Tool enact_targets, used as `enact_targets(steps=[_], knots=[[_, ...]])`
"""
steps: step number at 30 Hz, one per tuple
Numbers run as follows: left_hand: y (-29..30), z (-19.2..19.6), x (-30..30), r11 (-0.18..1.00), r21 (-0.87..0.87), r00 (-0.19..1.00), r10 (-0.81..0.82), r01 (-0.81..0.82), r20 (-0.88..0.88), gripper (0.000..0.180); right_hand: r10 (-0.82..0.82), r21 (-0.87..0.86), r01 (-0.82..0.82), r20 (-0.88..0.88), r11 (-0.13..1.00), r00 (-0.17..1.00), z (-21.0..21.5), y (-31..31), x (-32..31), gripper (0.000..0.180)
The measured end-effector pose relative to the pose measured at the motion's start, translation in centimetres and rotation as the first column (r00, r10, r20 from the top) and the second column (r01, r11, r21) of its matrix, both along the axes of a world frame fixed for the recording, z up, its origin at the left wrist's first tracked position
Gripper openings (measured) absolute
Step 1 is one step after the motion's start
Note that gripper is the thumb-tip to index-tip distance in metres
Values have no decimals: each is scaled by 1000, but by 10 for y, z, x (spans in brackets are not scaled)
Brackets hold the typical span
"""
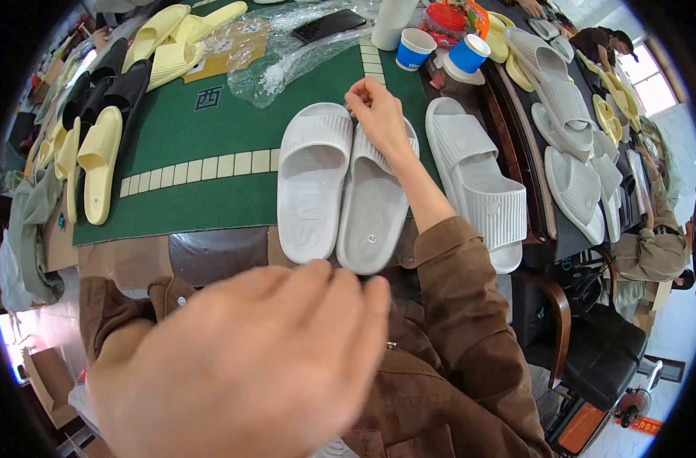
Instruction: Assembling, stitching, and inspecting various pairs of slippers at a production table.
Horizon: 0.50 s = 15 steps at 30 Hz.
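In the head camera's view, a person in a brown jacket (462, 278) works over a pair of grey slippers set on a green mat (211, 206), the right hand (378, 114) poised at the toe end of the right-hand slipper (371, 221). That slipper runs lengthwise away from the person, its far end leaning slightly right, and extends from the right fingers back toward the body; the right hand is clearly the nearer. Those fingers are bent inward with little gap, but whether they touch or grip anything cannot be told. The left hand (249, 359), blurred and raised close to the lens, has its fingers together and partly curled; any hold is hidden. The left-hand slipper (311, 206) lies alongside, making two in the pair. Counted around them are two overlapping grey slippers (489, 198) to the right, two blue-and-white paper cups (415, 49), one dark phone (329, 25) and, at upper left, a cluster of three yellow slippers (176, 62).
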<state>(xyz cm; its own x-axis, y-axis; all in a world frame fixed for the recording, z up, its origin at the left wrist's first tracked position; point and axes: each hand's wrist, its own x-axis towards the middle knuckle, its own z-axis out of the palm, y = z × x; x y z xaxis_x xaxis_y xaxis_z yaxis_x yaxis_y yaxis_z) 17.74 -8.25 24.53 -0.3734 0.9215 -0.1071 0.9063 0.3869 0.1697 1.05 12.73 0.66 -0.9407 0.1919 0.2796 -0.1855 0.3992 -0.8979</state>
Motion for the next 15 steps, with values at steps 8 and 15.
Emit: enact_targets(steps=[8, 15], knots=[[-59, -94, -18, 998, 37, 929, 41, -59, 368, 30, -46, -61, 43, -47, 997, 998, -2, 18, 4, 12], [-121, -184, 27, 890, -254, 667, 453, -379, 591, 25, -123, -143, 98, -182, 985, 976, -5, 21, 3, 12]])
